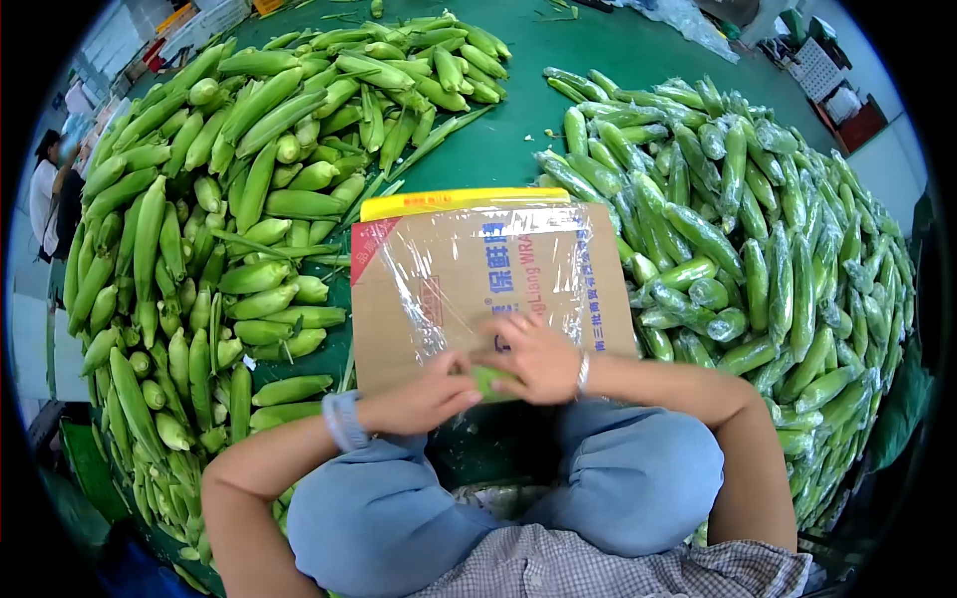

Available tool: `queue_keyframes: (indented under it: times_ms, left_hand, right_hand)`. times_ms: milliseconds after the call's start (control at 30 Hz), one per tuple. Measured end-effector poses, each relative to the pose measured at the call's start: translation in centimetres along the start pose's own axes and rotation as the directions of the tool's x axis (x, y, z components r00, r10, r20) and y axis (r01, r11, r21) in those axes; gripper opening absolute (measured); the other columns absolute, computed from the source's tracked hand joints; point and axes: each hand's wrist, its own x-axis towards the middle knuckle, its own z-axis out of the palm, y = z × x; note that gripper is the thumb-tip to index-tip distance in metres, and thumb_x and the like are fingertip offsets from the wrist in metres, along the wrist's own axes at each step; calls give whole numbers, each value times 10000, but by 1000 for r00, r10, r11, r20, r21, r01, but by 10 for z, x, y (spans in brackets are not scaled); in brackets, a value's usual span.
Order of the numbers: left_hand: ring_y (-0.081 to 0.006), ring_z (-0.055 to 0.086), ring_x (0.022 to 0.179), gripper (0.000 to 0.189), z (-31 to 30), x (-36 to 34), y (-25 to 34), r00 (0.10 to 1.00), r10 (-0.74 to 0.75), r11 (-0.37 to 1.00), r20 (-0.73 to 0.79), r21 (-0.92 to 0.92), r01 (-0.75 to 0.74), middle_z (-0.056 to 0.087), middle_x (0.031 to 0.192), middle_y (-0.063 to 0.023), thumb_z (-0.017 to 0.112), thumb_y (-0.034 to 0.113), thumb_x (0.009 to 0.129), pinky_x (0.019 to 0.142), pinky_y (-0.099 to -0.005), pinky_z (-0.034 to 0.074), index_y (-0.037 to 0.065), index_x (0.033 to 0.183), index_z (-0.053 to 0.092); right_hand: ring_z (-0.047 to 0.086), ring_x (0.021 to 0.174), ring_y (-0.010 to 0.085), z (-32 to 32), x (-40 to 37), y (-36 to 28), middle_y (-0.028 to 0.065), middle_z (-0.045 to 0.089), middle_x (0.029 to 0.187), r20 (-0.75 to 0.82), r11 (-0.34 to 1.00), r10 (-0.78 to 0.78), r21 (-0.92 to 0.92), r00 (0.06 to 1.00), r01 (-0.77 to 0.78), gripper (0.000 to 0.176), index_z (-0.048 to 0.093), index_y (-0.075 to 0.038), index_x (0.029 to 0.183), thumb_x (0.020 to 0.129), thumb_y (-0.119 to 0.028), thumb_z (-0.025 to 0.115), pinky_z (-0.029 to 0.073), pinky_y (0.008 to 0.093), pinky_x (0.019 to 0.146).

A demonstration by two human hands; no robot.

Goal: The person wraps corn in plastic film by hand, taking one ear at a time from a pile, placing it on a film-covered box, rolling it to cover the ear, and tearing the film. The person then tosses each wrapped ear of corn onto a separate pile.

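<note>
My left hand (431,395) and my right hand (539,361) meet over the near edge of a cardboard box (399,289). Between them is a green ear of corn (490,382), mostly covered by my fingers. Both hands are closed around it, the right one slightly blurred. Clear plastic film (439,254) lies wrinkled and shiny across the box top, which carries blue and red print. Along the box's far side runs a yellow strip (464,202).
Unwrapped ears of corn in husks (264,209) are heaped on the left. On the right rises a pile of film-wrapped ears (738,239). Green floor (528,100) shows between the heaps. Another person (48,194) is at the far left.
</note>
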Motion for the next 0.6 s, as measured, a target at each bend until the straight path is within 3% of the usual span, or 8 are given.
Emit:
queue_keyframes:
  times_ms: [33, 67, 167, 267, 300, 367, 533, 600]
  left_hand:
    - [-239, 447, 1027, 411, 5, 16, 18, 998, -13, 809, -59, 586, 45, 493, 1055, -133, 510, 337, 856, 894, -345, 350, -34, 1032, 519]
    - [-261, 457, 1004, 464, 11, 31, 30, 993, 21, 306, -114, 947, 102, 483, 1065, -150, 536, 365, 825, 883, -352, 359, -33, 1060, 504]
    - [-297, 465, 941, 636, 25, 68, 25, 922, 339, 40, -184, 983, 182, 483, 1042, -170, 627, 454, 688, 846, -380, 384, -22, 1084, 484]
    - [-313, 488, 908, 778, 1, 108, 4, 843, 413, -23, -345, 921, 388, 487, 1038, -168, 714, 499, 550, 788, -419, 412, -9, 1091, 478]
    - [-314, 502, 917, 801, -15, 121, 3, 855, 281, 126, -436, 900, 418, 502, 1025, -165, 743, 494, 500, 777, -418, 424, -5, 1072, 486]
    - [-315, 515, 925, 826, -50, 143, 3, 863, 124, 261, -489, 855, 447, 517, 1012, -161, 772, 489, 450, 766, -417, 436, -2, 1054, 495]
    - [-298, 538, 897, 610, -60, 126, -11, 988, 78, 436, -130, 896, 84, 569, 905, -144, 778, 393, 512, 765, -406, 445, 30, 946, 550]
    - [-312, 551, 893, 592, -42, 97, 16, 956, -217, 370, 196, 923, -105, 588, 887, -153, 764, 392, 531, 778, -411, 441, 44, 972, 579]
  right_hand:
    - [418, 1083, 276, 10, 9, 17, 158, 484, 1074, -33, 998, 32, -48, 999, -34, 401, 553, -105, 1104, 772, -331, 554, 327, 419, 900]
    - [379, 1128, 270, 21, 21, 39, 169, 469, 1112, -70, 993, 59, -97, 996, -66, 374, 562, -109, 1089, 776, -312, 540, 294, 427, 929]
    - [478, 1051, 290, 11, 71, 100, 153, 504, 1123, -103, 860, 263, -425, 959, -281, 389, 542, -78, 1100, 742, -227, 573, 385, 409, 868]
    - [601, 900, 295, -14, 103, 135, 132, 611, 1000, 16, 658, 739, -233, 674, -716, 398, 570, -46, 1075, 704, -175, 633, 481, 372, 759]
    - [601, 900, 295, -24, 106, 141, 132, 611, 1000, 16, 656, 741, -229, 671, -719, 398, 570, -46, 1075, 704, -175, 633, 481, 372, 759]
    - [613, 904, 288, -44, 106, 142, 148, 625, 999, 377, 666, 740, -299, 557, -683, 414, 607, -22, 1026, 670, -220, 684, 498, 344, 758]
    - [601, 934, 300, -21, 93, 156, 173, 614, 1013, 353, 671, 737, -272, 576, -690, 359, 637, -10, 960, 655, -192, 694, 486, 342, 790]
    - [602, 928, 303, -18, 90, 157, 187, 610, 1006, 330, 687, 722, -233, 608, -689, 309, 638, -9, 952, 670, -132, 663, 483, 348, 790]
